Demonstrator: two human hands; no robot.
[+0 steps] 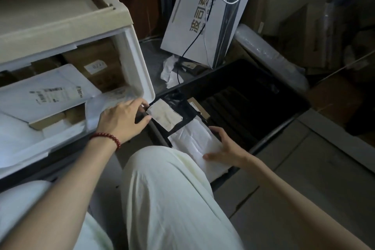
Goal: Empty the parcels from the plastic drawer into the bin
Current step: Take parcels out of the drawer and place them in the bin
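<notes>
White parcel [192, 142], gripped by the right hand [225, 148], points lengthwise into the bin [281, 128]; left hand [121, 119] pinches the black parcel [164, 116] alongside.

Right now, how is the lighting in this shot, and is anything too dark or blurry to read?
Head view: dim overall, the bin nearly black inside. Head view: the white parcel under the right hand stands out pale. Head view: label print on the top parcel in the drawer is too soft to read.
</notes>
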